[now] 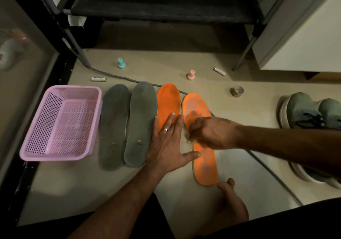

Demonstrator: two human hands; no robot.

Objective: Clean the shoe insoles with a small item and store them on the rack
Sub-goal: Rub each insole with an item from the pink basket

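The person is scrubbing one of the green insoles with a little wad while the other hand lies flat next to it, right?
Not quite. The head view shows the right hand rubbing the small wad on an orange insole, not a green one. The left hand does lie flat beside it, on the other orange insole.

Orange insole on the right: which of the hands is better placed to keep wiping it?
Right. The right hand already grips a small pale wad on the right orange insole, while the left hand lies flat beside it across the other orange insole.
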